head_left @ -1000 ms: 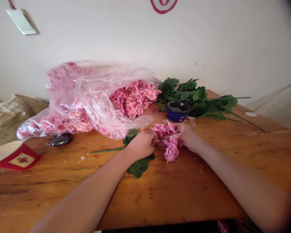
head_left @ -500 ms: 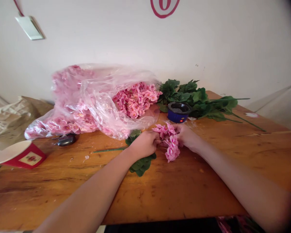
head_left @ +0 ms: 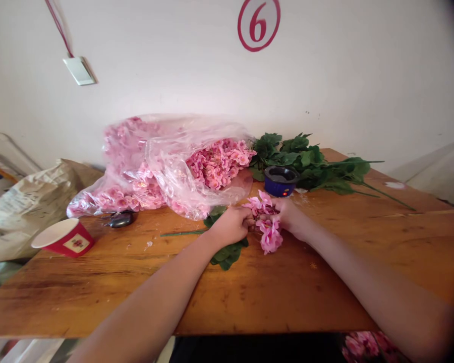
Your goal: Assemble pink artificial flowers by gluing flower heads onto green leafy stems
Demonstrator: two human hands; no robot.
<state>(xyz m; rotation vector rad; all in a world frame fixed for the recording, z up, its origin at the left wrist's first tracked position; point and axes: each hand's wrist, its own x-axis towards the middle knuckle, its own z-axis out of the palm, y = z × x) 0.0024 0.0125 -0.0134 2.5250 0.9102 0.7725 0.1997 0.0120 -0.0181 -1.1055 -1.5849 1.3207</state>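
Observation:
My left hand (head_left: pixel 230 225) is closed round a green leafy stem (head_left: pixel 226 253) that lies on the wooden table (head_left: pixel 280 287), its bare stalk sticking out to the left. Pink artificial flowers (head_left: pixel 268 227) sit on the stem's branches between my hands. My right hand (head_left: pixel 289 216) is closed on the flowers from the right, fingers pinched among the blossoms. Both hands touch the same sprig in the middle of the table.
A clear plastic bag of pink blossoms (head_left: pixel 174 166) lies behind my hands. A small blue pot (head_left: pixel 281 180) with a red light stands by a pile of green leafy stems (head_left: pixel 318 164). A red paper cup (head_left: pixel 66 237), scissors (head_left: pixel 119 219) and a crumpled sack (head_left: pixel 26 206) are at left.
The view has tilted up and shifted, showing more of the wall and the number 6. My hands stay on the flower sprig with hardly any movement.

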